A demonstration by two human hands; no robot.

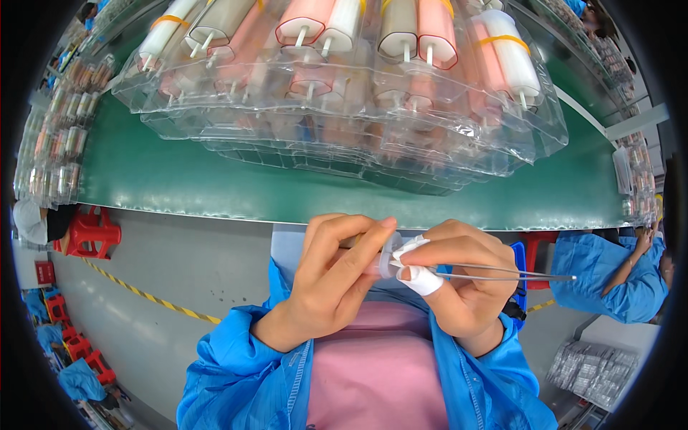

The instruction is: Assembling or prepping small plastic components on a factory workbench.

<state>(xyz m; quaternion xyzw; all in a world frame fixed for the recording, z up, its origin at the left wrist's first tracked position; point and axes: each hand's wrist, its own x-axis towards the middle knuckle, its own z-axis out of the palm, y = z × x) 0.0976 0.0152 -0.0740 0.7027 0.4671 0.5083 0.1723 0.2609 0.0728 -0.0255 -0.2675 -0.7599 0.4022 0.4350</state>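
My left hand [331, 276] is closed, fingers and thumb around a small translucent whitish plastic part [389, 256] held just off the table's front edge. Most of that part is hidden by the fingers. My right hand [462, 276] meets it from the other side, with white tape wrapped on the thumb and a fingertip pressed near the part. A pair of thin metal tweezers [512, 273] lies in the right hand, its two arms converging to the right, away from the part. Beyond both hands stand stacked clear plastic trays [344, 136] on the green table [165, 172].
The trays carry pink, white and grey tubes [301, 21] with white stems, some rubber-banded. More filled trays [54, 158] stand at far left. Red stools [93, 233] are on the floor at left. A co-worker in blue [605, 276] sits at right, near a silvery stack [593, 373].
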